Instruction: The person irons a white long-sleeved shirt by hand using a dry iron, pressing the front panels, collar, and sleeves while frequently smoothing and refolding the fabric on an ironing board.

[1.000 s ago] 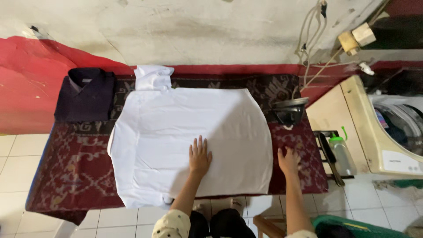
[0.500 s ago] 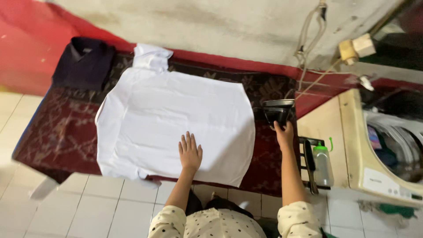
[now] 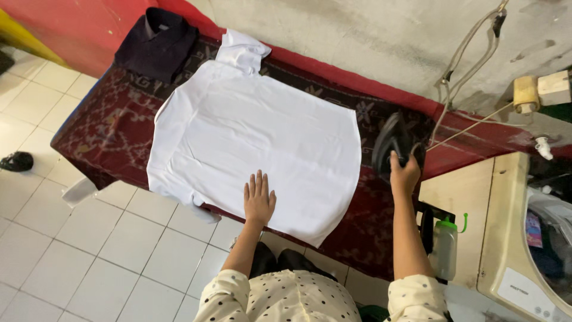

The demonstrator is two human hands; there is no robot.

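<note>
A white shirt (image 3: 256, 137) lies spread flat on a dark red patterned cloth (image 3: 107, 125) that covers a low table against the far wall; its collar points toward the far edge, and its near hem overhangs the near edge of the table. The left hand (image 3: 258, 200) rests palm down on the near part of the shirt, fully open, fingers straight and close together, gripping nothing. The right hand (image 3: 405, 174) is closed around the handle of a black iron (image 3: 393, 143), which is tilted with its soleplate facing left, just beside the right edge of the shirt and over the cloth. A pale cord (image 3: 471, 128) runs from the iron up toward the wall on the right. A folded dark shirt (image 3: 156, 45) sits at the far left corner of the cloth, just beside the white collar. A spray bottle with a green trigger (image 3: 445, 247) stands on a small rack to the right of the table, next to a beige washing machine (image 3: 512, 238). A black shoe (image 3: 16, 161) lies on the white tiled floor at far left.
</note>
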